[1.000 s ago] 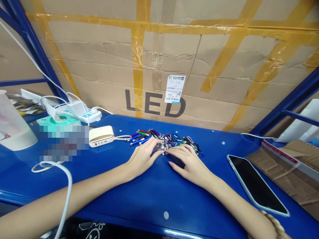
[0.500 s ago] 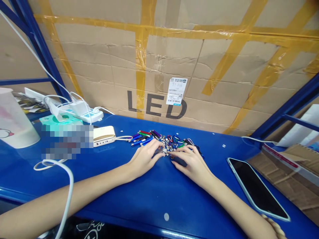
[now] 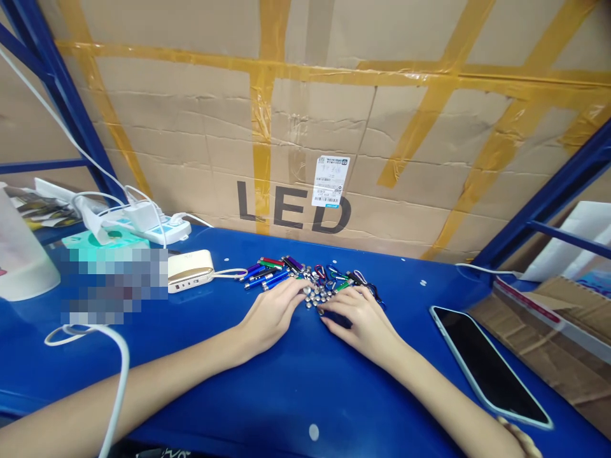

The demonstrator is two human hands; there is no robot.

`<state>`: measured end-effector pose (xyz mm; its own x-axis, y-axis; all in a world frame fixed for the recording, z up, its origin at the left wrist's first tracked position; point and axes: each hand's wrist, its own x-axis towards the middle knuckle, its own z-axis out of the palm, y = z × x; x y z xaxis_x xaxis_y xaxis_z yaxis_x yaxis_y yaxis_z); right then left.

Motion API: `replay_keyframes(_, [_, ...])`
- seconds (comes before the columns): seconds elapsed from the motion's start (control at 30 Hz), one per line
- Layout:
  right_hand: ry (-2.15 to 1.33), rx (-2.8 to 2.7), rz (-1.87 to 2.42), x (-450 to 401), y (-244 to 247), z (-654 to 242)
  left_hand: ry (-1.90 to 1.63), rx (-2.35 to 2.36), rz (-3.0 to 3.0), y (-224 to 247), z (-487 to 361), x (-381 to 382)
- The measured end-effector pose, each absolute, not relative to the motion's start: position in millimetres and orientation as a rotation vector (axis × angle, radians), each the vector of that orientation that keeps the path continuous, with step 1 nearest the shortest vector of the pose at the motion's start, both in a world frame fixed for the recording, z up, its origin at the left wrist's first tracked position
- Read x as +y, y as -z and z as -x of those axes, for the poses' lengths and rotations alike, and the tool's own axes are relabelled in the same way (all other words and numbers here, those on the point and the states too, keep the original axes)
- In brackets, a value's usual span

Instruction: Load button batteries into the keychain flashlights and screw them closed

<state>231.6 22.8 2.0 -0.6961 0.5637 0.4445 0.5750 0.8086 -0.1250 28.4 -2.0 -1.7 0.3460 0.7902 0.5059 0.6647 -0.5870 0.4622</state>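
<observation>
Small round silver button cells [image 3: 322, 295] lie in a loose pile on the blue table [image 3: 286, 394]. At the pile's left side is my left hand [image 3: 272, 315], its thumb and forefinger pinched together around what looks like one cell at the fingertips. My right hand [image 3: 363, 318] rests at the right side with curved fingers apart, a fingertip touching the near edge of the pile. Several coloured metal pen-like tubes [image 3: 267, 273] are heaped behind my left hand. Beyond my right hand are more small tubes with cord loops [image 3: 337, 275], partly hidden by the fingers.
A phone [image 3: 489, 366] lies at the right, beside a cardboard box [image 3: 544, 337]. To the left are a cream power bank [image 3: 191, 270], a power strip [image 3: 174, 230], a pale cup [image 3: 23, 261] and a white cable [image 3: 121, 375] crossing over my left forearm. A large taped carton [image 3: 214, 127] stands behind.
The view has shifted slightly. Both hands have drawn a little apart, leaving more of the silver cells between them visible.
</observation>
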Motion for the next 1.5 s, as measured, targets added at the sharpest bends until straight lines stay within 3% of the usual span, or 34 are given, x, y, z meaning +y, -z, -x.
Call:
replay_keyframes(0.57, [0.167, -2.522, 0.843, 30, 1, -237, -1.193, 1.29, -2.351, 2, -27, 1])
replay_keyframes(0.87, [0.108, -2.041, 0.568, 15, -8, -230, -0.906, 1.132, -2.568, 1, -29, -5])
replay_keyframes(1.5, [-0.059, -2.133, 0.479, 10, -1, -224, -0.782, 1.075, -2.533, 0, -29, -8])
